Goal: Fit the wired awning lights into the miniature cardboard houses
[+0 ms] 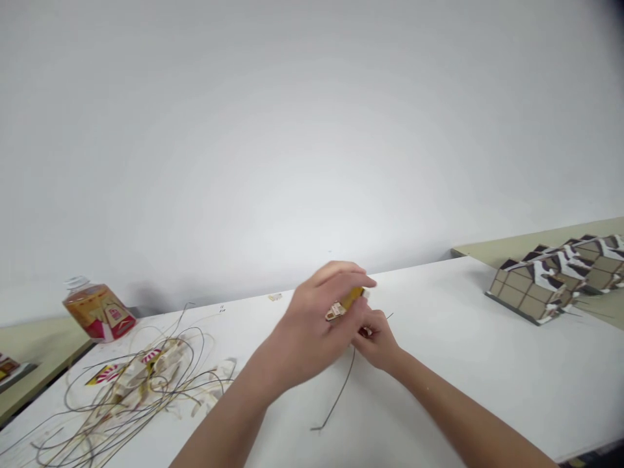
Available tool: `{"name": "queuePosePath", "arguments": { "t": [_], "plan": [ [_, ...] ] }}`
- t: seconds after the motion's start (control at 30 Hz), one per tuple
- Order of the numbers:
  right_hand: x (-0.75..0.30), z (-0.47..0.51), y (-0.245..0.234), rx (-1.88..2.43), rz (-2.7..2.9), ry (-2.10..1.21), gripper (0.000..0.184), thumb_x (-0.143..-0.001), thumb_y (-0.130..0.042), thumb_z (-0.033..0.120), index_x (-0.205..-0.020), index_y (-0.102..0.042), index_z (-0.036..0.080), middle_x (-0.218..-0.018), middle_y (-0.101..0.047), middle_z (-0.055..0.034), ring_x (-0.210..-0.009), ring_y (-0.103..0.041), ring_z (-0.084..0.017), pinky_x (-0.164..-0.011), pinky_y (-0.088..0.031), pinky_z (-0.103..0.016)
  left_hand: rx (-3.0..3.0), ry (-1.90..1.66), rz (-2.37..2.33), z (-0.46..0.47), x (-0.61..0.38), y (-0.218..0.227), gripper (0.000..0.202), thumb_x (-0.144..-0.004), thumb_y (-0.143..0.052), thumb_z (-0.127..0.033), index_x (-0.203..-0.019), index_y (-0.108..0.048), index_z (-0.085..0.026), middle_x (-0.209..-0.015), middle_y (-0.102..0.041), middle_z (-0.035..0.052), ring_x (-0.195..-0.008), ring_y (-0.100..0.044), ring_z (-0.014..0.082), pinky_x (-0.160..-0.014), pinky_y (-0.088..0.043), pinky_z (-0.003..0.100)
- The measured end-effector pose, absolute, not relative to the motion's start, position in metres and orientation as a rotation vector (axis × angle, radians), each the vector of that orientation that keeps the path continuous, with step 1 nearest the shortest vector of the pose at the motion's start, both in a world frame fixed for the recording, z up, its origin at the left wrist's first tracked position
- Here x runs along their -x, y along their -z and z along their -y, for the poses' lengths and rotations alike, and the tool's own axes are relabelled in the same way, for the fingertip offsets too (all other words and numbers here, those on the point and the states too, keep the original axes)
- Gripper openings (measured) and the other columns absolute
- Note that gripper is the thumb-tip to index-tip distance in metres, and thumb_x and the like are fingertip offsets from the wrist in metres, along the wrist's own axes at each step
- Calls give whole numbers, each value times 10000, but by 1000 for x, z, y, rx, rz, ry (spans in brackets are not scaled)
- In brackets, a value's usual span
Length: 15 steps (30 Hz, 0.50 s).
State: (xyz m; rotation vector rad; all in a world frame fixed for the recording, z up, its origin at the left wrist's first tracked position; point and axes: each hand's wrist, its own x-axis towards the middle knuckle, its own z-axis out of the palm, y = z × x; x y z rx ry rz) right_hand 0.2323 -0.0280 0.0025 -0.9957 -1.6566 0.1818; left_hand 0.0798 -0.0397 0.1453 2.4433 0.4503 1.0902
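Observation:
Above the white table (429, 396), both of my hands are together near the middle. My left hand (312, 325) curls its fingers around a small yellow and white printed piece (351, 298), which they partly cover. Close beside it, my right hand (379, 339) is closed in a pinch on a thin dark wire (341, 390). From the pinch the wire runs down toward me and ends in a bent tip on the table. A short end also sticks out past the right hand. The spot where piece and wire come close is hidden by my fingers.
At left lies a tangle of wires (168, 383) with whitish scraps and striped pieces. Behind it stands a plastic jug (100, 309) with an orange-red label. Several model houses (529, 292) line the right side. A small scrap (275, 297) lies near the wall (312, 143).

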Motion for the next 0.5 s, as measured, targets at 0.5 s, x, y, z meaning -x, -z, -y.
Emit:
{"name": "queuePosePath", "arguments": {
  "t": [0.5],
  "plan": [
    [-246, 26, -11, 1040, 1521, -283, 349, -870, -565, 376, -578, -532, 188, -497, -453, 38, -522, -384, -93, -549, -368, -256, -2596, -1184, -813, 14, -37, -167, 182, -913, -495, -221, -1048, -611, -260, -1040, -598, 20, -863, -546, 128, -732, -500, 263]
  ]
}}
